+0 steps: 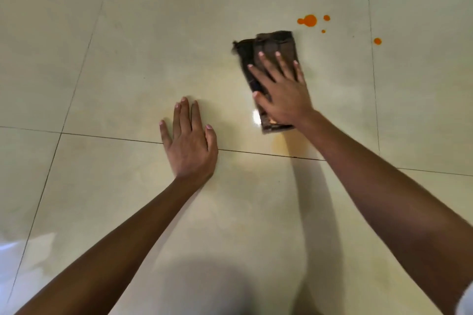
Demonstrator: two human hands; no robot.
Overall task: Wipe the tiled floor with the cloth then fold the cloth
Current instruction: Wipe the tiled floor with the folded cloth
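Wiping stage, seen from above. The cloth (pixel 272 45), a dark brown piece folded into a long narrow pad, lies flat on the large middle tile of the floor (pixel 128 64), toward that tile's right edge, with its near end just short of the grout line (pixel 102 136) that runs across the view. The right hand (pixel 281 94) rests palm-down on the near half of the pad, its fingers (pixel 266 62) straight and spread rather than curled, so the cloth is pressed, not gripped; a flat, spread hand probably serves to load the whole pad evenly against the tile. The folded form likely gives a thicker, firmer wiping face than a loose sheet would. The left hand (pixel 189 144) lies flat on the bare floor to the left of the cloth and well apart from it, fingers straight and holding nothing, its heel across the same grout line; it appears to act as a prop for the leaning body. Several orange drops (pixel 309 20) sit just beyond the far end of the cloth, toward the tile's far right corner, one of them at or just past the right-hand grout line; none touches the cloth. A faint yellowish smear (pixel 281 145) marks the floor at the cloth's near end, beside the right wrist, suggesting residue that needs another pass. The long axis of the pad points toward the drops, which suits a forward push over them. Wiping is judged incomplete; the final folding has not yet begun.
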